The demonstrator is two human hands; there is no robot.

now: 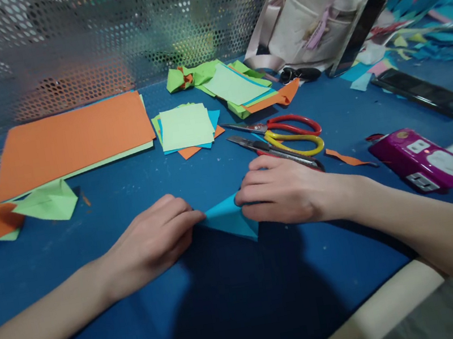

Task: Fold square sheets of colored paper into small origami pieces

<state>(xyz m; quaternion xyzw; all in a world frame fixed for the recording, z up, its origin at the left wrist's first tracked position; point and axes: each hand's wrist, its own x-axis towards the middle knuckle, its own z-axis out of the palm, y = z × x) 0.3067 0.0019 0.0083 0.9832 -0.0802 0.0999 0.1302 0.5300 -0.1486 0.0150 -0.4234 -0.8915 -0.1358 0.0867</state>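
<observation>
A small blue sheet of paper [231,218], folded into a pointed shape, lies on the blue table between my hands. At its left tip, my left hand [161,231] pinches the corner between thumb and fingers. My right hand [282,192] has its fingers curled over the right part of the paper, pressing on it; that hand hides some of the right edge. Just beyond my right hand lie scissors with red handles [294,121] and scissors with yellow handles [295,144]. A stack of small square papers [185,127], pale green on top, sits behind the folded paper.
Large orange sheets [75,139] lie back left, near folded green and orange pieces [46,202]. More green paper [234,85] is at the back. A purple power socket [425,158], a dark phone-like object [424,91] and a pale bag [305,14] stand right. Perforated metal [102,34] borders the table.
</observation>
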